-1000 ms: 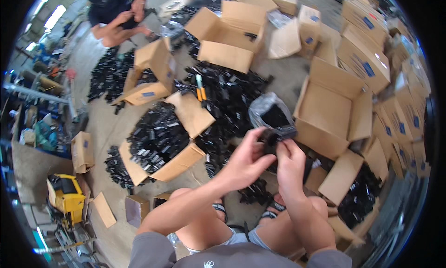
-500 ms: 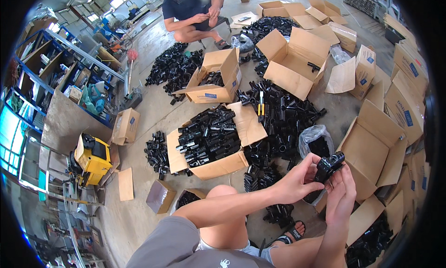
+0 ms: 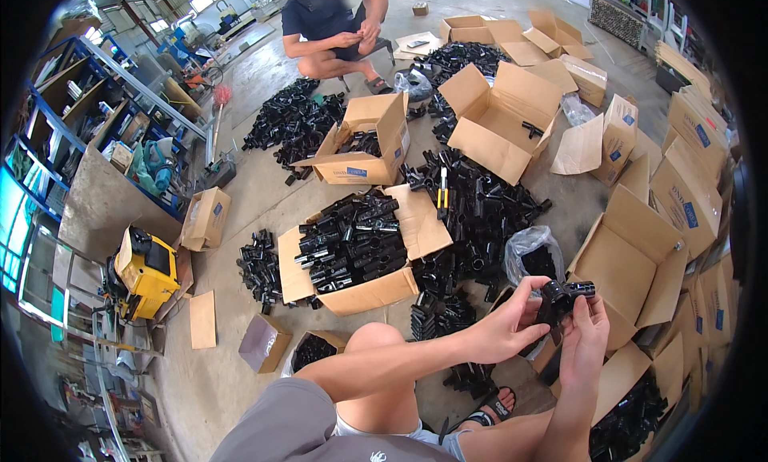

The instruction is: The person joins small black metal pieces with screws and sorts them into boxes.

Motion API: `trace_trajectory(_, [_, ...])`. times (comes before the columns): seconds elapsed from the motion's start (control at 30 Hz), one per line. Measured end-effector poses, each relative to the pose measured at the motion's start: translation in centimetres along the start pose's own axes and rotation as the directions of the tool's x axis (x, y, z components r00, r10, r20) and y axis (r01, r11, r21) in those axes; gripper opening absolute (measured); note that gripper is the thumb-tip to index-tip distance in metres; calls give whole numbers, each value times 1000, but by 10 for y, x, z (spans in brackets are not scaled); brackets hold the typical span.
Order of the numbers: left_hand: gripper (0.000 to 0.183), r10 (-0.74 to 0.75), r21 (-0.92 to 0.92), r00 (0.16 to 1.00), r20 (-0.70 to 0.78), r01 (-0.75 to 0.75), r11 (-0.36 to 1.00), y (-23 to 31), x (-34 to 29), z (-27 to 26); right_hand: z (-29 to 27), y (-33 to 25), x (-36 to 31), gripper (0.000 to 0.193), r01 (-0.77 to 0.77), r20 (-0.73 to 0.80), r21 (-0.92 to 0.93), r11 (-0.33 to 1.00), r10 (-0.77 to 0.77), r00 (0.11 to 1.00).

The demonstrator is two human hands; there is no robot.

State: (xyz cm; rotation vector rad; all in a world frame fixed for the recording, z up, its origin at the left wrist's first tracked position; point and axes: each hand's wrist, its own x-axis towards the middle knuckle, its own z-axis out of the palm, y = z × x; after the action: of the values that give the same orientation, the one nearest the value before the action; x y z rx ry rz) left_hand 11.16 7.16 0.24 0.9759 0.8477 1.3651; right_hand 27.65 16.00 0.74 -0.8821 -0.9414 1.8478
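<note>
Between my two hands is a glossy black T-shaped pipe fitting (image 3: 570, 291), its tube end pointing right. My left hand (image 3: 509, 324) curls its fingers and thumb around the fitting's left side. My right hand (image 3: 586, 339) grips the right-hand tube with thumb and fingers; parts of those fingers are hidden behind it. Just beyond them, a clear plastic bag (image 3: 520, 248) holds small black pieces. A large loose pile of black fittings (image 3: 488, 214) lies farther off, with a yellow-handled tool (image 3: 442, 196) on it.
An open carton packed with black tubes (image 3: 372, 292) stands ahead. To the right is an open carton (image 3: 620, 262), with more boxes (image 3: 680, 190) stacked behind. A co-worker (image 3: 332, 30) sits at the far side, both hands together. A yellow machine (image 3: 152, 278) stands at left.
The fitting has turned in my hands: its tube, tilted up before, now lies nearly level toward the right. My right thumb has shifted onto the tube. The whole view has moved slightly.
</note>
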Motion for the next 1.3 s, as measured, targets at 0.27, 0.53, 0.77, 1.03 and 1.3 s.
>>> trace_trajectory(0.27, [77, 60, 43, 998, 31, -62, 997, 6, -2, -2, 16, -4, -5, 43, 27, 15, 11, 1000, -27, 1000])
trace_trajectory(0.53, [85, 34, 16, 999, -41, -33, 999, 1, 2, 7, 14, -5, -9, 34, 52, -28, -56, 997, -54, 998])
trace_trajectory(0.77, [59, -256, -310, 964, -65, 225, 924, -32, 4, 0, 14, 2, -12, 35, 125, -94, -166, 978, -142, 985])
trace_trajectory(1.03, [48, -336, -214, 937, -97, 310, 926, -41, 3, 4, 26, 9, -11, 45, 152, -118, -124, 981, -167, 979])
trace_trajectory(1.3, [31, -185, -90, 965, -184, 171, 981, -30, 6, 3, 26, 11, -17, 45, 244, -138, -146, 959, -264, 955])
